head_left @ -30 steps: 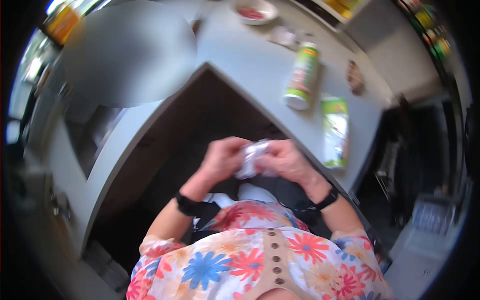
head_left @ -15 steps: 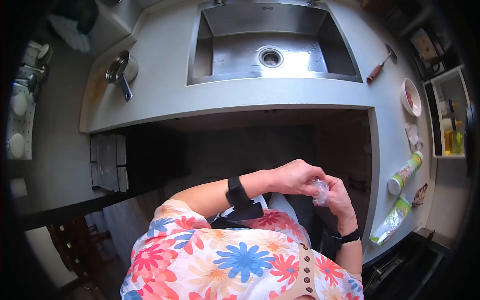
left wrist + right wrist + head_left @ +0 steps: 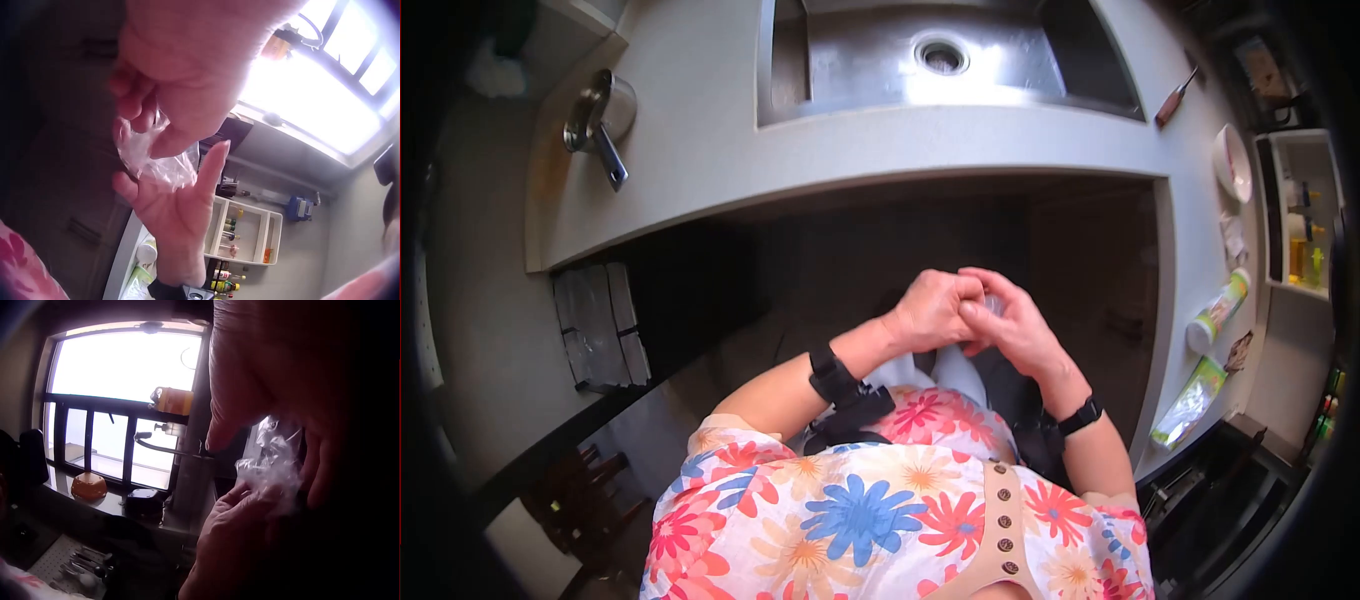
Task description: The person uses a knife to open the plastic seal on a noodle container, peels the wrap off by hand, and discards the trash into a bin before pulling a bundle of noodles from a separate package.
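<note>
Crumpled clear plastic film (image 3: 164,166) is between the two hands, over the dark space below the counter. The left hand (image 3: 935,308) pinches it with curled fingers, seen also in the right wrist view, where the left hand (image 3: 232,534) is underneath the film (image 3: 275,470). The right hand (image 3: 1028,338) is against the other side; in the left wrist view the right hand (image 3: 178,219) has its thumb spread and its fingers loosely extended beside the film. From the head view the hands cover most of the film.
Ahead is a steel sink (image 3: 1000,90) in the counter (image 3: 960,140). A pan (image 3: 617,105) stands at left. Along the right side are a red-handled tool (image 3: 1172,105), a bowl (image 3: 1232,165), a green-and-white tube (image 3: 1220,310) and a green-and-clear packet (image 3: 1190,402).
The head view has swung from the right counter toward the sink. The hands stay together and now cover more of the film; the right hand's fingers look straighter, with its thumb spread.
</note>
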`<state>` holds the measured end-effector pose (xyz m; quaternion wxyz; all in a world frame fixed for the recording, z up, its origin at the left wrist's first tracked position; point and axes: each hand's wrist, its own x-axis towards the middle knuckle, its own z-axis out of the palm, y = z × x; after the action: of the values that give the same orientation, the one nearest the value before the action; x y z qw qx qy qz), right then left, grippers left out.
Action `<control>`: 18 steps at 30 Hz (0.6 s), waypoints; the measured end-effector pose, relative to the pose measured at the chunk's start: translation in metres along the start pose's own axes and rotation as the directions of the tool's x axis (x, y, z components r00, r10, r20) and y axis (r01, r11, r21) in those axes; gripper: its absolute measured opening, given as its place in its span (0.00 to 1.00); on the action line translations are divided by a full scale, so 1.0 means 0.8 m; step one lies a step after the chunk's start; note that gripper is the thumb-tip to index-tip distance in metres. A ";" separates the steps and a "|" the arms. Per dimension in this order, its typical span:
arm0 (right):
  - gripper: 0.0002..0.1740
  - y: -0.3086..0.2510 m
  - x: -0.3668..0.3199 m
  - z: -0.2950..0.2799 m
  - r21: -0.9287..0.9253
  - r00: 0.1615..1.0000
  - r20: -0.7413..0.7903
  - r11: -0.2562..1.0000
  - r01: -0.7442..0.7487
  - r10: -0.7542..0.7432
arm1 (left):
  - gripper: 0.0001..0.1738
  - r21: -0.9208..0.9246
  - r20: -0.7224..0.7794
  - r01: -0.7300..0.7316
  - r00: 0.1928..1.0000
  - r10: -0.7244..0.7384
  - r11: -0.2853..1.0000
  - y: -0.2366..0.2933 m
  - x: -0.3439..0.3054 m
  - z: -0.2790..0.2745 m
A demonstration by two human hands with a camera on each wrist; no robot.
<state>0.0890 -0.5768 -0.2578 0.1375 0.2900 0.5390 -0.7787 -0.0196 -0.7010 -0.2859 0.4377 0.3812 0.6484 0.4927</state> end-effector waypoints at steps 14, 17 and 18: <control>0.13 0.114 -0.039 0.017 0.060 0.930 -0.269 0.968 -0.243 0.250 | 0.32 0.306 -0.862 0.952 0.288 -0.417 0.024 -0.256 -0.324 -0.189; 0.13 0.123 -0.046 0.023 0.085 0.931 -0.263 0.967 -0.240 0.254 | 0.38 0.355 -0.919 0.931 0.330 -0.217 -0.088 -0.233 -0.357 -0.197; 0.13 0.127 -0.048 0.027 0.100 0.933 -0.258 0.967 -0.234 0.252 | 0.38 0.348 -0.923 0.933 0.324 -0.209 -0.093 -0.238 -0.365 -0.200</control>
<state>0.1665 -0.6391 -0.3068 0.1484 0.4618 0.4859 -0.7271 -0.0875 -1.0627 -0.3937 0.0736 -0.0027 0.9843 -0.1601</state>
